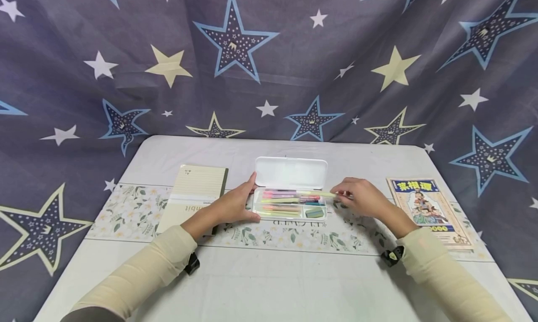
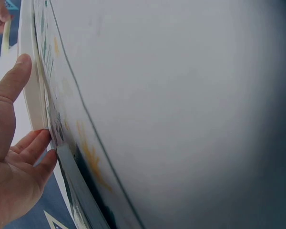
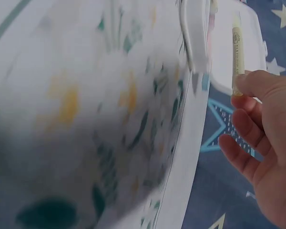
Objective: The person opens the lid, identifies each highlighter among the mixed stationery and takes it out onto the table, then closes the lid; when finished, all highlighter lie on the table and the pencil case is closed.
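A white pencil case (image 1: pixel 291 172) lies with its lid raised, holding several coloured pens (image 1: pixel 280 200) and a greenish block (image 1: pixel 314 212) in a front compartment. My left hand (image 1: pixel 235 203) holds the case's left end, thumb along the front wall and fingers at the end, as the left wrist view shows. Between thumb and index finger, my right hand (image 1: pixel 363 198) pinches the end of a pale yellow pen (image 3: pixel 238 52). The pen points left over the right end of the case. In the right wrist view the other fingers are loosely bent.
To the left lies a cream notebook (image 1: pixel 191 196), partly behind my left hand. A book with an illustrated cover (image 1: pixel 426 210) lies right of my right hand. A floral strip crosses the white tabletop (image 1: pixel 286 284), and a star-patterned curtain (image 1: pixel 290 55) hangs behind.
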`<state>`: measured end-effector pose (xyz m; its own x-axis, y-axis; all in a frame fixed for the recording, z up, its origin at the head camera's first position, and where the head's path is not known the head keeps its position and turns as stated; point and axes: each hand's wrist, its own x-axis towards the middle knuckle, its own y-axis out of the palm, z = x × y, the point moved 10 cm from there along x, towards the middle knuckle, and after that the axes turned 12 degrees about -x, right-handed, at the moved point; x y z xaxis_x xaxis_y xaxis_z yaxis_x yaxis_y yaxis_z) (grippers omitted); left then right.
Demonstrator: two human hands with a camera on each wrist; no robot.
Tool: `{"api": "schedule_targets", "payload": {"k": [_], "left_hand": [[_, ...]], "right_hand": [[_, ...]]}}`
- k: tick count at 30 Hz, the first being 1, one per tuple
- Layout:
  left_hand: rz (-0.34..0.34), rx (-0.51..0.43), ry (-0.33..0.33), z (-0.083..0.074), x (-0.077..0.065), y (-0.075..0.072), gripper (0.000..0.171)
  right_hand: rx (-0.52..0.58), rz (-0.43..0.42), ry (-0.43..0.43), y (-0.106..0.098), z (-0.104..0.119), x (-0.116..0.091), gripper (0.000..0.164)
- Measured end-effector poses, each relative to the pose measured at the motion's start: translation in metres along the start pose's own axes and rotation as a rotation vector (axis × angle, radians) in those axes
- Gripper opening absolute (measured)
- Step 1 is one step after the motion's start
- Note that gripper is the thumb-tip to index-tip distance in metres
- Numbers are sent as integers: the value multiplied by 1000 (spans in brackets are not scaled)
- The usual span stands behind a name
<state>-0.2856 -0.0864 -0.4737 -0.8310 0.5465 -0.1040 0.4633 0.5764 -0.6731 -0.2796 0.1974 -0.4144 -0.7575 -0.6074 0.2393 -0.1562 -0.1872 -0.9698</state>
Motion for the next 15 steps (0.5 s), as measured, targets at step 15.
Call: {"api": "schedule_targets", "payload": {"k": [15], "left_hand": [[0,-19,-1,2,0,0,138]], "right_hand": [[-47,10,67,-1,-47,-37,19]]}}
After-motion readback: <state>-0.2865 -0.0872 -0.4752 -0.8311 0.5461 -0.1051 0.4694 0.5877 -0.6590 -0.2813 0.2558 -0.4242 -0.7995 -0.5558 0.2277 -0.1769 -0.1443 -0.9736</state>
